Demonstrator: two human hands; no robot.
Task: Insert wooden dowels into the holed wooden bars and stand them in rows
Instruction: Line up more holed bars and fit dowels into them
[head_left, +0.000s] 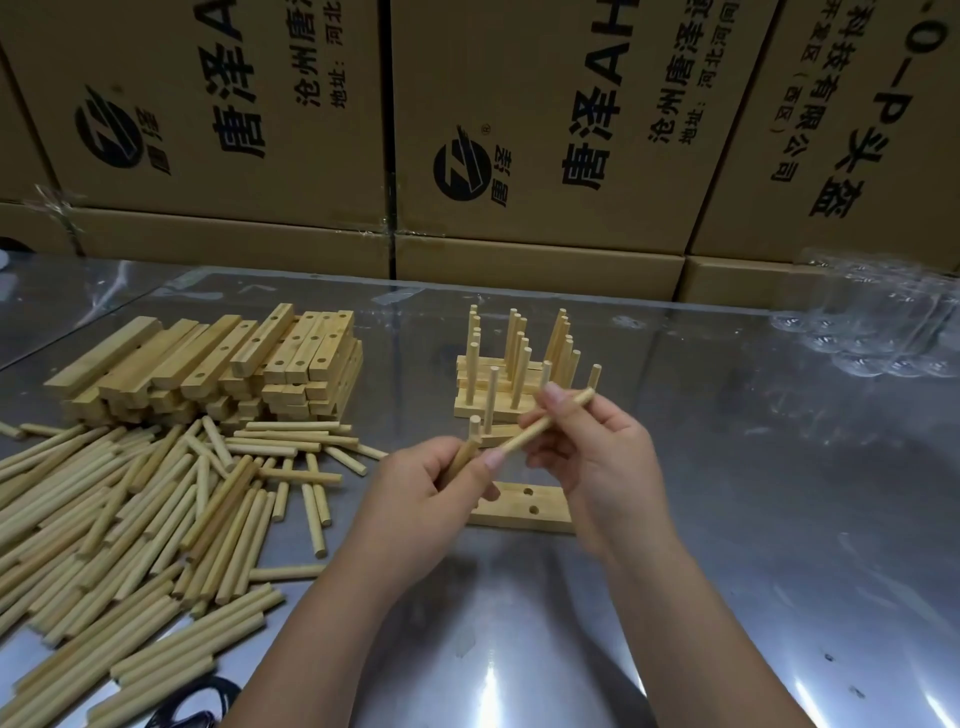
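Dowels (130, 509) lie in a loose heap at the far left of the metal table (727, 519), with the stack of holed bars (218, 364) just behind them, both probably kept there as supply within reach. The left hand (431, 483) curls its fingers round a few spare dowels (474, 426), apparently to feed them across. One bar (524, 506) lies flat beneath the hands, holes up for filling. Finished bars (498, 400) stand in rows just behind it. A single dowel (545, 423), tilted above that bar, is pinched between thumb and fingertips of the right hand (597, 447).
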